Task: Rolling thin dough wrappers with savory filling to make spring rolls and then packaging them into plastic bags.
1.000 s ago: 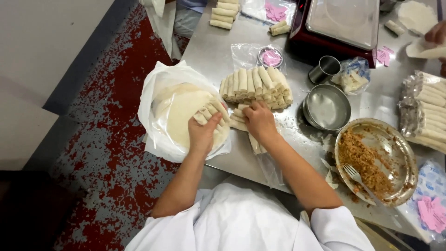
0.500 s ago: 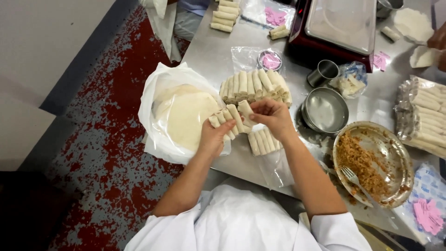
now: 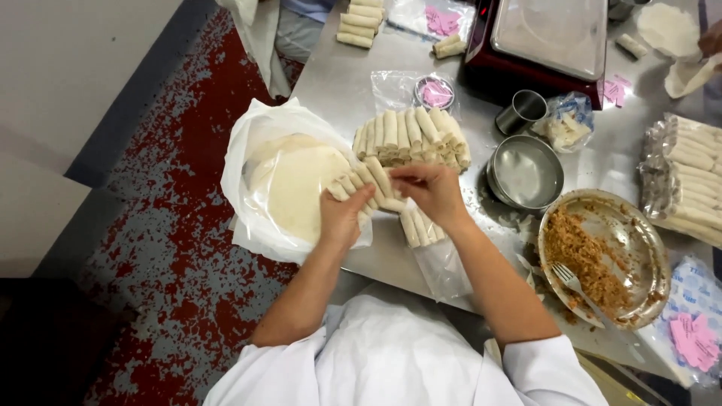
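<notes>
My left hand (image 3: pixel 342 218) and my right hand (image 3: pixel 432 192) together hold a row of pale rolled pastries (image 3: pixel 368 180) just above the steel table (image 3: pixel 391 256). A few more rolls (image 3: pixel 418 225) lie under my right hand on a clear plastic bag (image 3: pixel 444 267). Behind my hands a stacked pile of the same rolls (image 3: pixel 410 137) rests on the table. To the left, round flat wrappers (image 3: pixel 289 188) lie in an opened white plastic bag (image 3: pixel 256 143).
A round tray of brown filling (image 3: pixel 594 259) with a fork (image 3: pixel 575 286) sits at the right. A steel bowl (image 3: pixel 525 171), a metal cup (image 3: pixel 520 111), bagged rolls (image 3: pixel 688 180), a red scale (image 3: pixel 545 37) and pink slips (image 3: pixel 692 338) stand around. Another person's hand (image 3: pixel 711 41) shows at top right.
My hands lifted a row of rolls off the wrapper bag and brought them together toward the middle; my right hand moved up to grip the row's right end.
</notes>
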